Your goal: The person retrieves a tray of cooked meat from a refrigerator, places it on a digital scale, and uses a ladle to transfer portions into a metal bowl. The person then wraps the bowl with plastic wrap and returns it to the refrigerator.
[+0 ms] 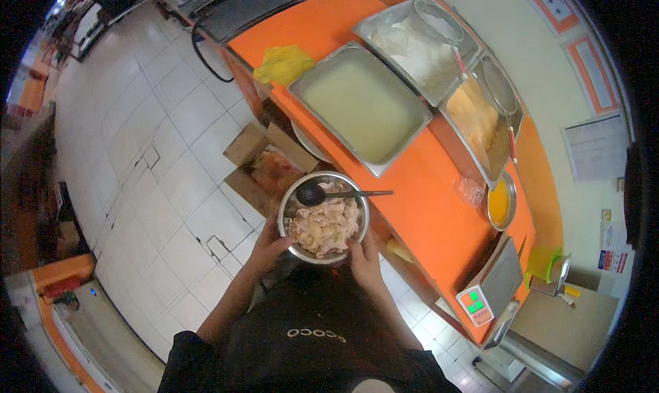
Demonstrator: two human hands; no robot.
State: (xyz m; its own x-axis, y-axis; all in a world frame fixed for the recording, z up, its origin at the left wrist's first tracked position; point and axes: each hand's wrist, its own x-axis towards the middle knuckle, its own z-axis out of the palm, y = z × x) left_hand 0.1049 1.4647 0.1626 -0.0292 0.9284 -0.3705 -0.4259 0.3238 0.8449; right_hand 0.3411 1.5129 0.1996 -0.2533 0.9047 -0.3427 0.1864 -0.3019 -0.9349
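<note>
Between my two hands is a round steel bowl (367,219) filled with pale, raw-looking meat pieces (325,225), perhaps chicken. My left hand (271,246) grips its left rim, thumb on top. On the opposite side my right hand (364,254) holds the lower right rim, fingers partly hidden under the bowl. A black ladle (312,193) rests across the bowl, its handle reaching past the right rim over the orange counter (406,207). The bowl is in front of my dark apron, beside the counter's edge.
On the counter are a steel pan of cloudy liquid (360,107), a pan of white flour-like powder (417,48), a pan of tan powder (473,115) with a sieve, a bowl of yellow liquid (499,202), a digital scale (497,274) and a yellow cloth (283,65). An open cardboard box (247,148) stands below.
</note>
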